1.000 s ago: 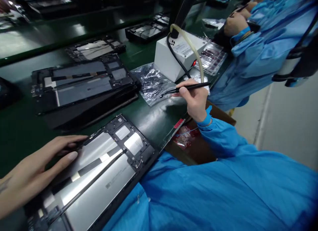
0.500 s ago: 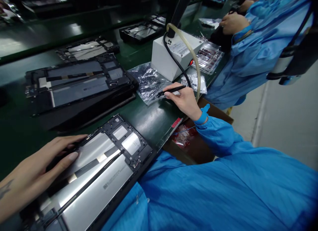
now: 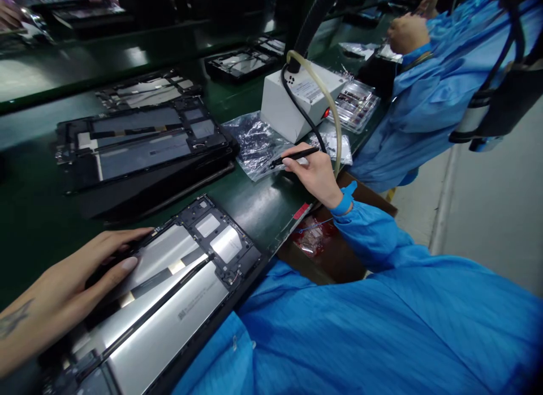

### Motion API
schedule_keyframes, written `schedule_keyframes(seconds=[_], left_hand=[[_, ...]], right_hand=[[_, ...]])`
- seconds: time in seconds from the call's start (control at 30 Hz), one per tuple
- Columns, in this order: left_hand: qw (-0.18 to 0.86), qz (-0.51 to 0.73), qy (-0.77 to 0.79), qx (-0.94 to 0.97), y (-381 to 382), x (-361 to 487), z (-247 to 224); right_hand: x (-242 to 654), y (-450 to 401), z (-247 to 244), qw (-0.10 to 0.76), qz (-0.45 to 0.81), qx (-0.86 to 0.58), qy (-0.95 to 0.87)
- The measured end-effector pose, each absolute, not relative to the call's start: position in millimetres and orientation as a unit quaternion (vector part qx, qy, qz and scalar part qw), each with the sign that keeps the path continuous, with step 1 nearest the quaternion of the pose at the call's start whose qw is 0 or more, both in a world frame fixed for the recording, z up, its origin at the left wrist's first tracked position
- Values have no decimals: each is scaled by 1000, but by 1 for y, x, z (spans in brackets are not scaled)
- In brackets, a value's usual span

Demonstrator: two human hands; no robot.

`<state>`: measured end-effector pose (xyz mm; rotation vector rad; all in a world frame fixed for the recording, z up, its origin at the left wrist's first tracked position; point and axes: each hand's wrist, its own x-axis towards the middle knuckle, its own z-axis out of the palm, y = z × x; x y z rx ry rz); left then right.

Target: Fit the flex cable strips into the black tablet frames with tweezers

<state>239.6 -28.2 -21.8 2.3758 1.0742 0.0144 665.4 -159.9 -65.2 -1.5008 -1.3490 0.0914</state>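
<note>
My left hand grips the far edge of an opened tablet, thumb over its top and fingers along the side. Silver battery cells and a black frame show inside the tablet, which lies tilted at the bench's near edge. In my right hand is a slim black pen-shaped tool, pinched between thumb and fingers. Its tip is over a clear plastic bag with dark contents; whether it touches them I cannot tell. Behind this hand stands a white box with a red-lit switch.
A stack of opened tablets lies on the green bench, with more tablets farther back. A pale hose arches beside the white box. Below the bench edge sits a carton. A co-worker's hand is at the upper right.
The view has shifted slightly, so the stacked tablets appear a little farther right. Both hands keep their holds, and the tool stays over the bag. The co-worker's hands have moved a little.
</note>
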Motion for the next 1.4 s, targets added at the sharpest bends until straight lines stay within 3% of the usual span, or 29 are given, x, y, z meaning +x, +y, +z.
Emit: schedule_keyframes(seconds=[0.53,0.67,0.77,0.87,1.0,1.1,1.17,1.3,1.4], left_hand=[[253,-11,387,887,-29,239,-20],[200,-32,360,911,-25,240,-11],[75,-45,311,946,-21,263,13],[-24,-60,204,977,-26,323,45],[-41,-51,12,998,-56,445,61],[70,-11,-136,988,-95,542,45],[219,27,-167,961,-126,600,27],[600,-45,-55,796,-191,683,-4],[731,-80,0,678,-222,710,-11]], right_hand=[[658,-159,-58,495,13,-630,-598],[658,-163,-59,568,48,-597,-565],[657,-175,-58,648,97,-551,-517],[656,-199,-54,701,121,-524,-469],[665,-248,-52,764,110,-495,-399],[683,-287,-57,813,41,-472,-339],[700,-309,-63,842,-47,-452,-292],[745,-339,-83,868,-137,-437,-192],[777,-346,-102,874,-82,-452,-158]])
